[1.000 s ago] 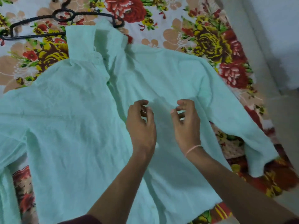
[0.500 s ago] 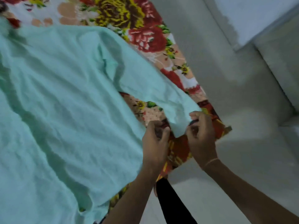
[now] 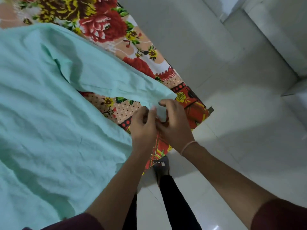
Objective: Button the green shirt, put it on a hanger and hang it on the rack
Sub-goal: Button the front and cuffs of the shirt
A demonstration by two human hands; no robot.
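A home bedroom, it seems: a bed spread with a bright floral bedsheet (image 3: 106, 25) fills the left, and pale glossy floor tiles (image 3: 240, 130) run along its right side.

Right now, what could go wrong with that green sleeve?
The left hand and right hand pinch the sleeve cuff by the corner of the flowered bed; if it slips, it may drop towards the floor. The fingers hide the cuff opening, so any button could miss its hole.
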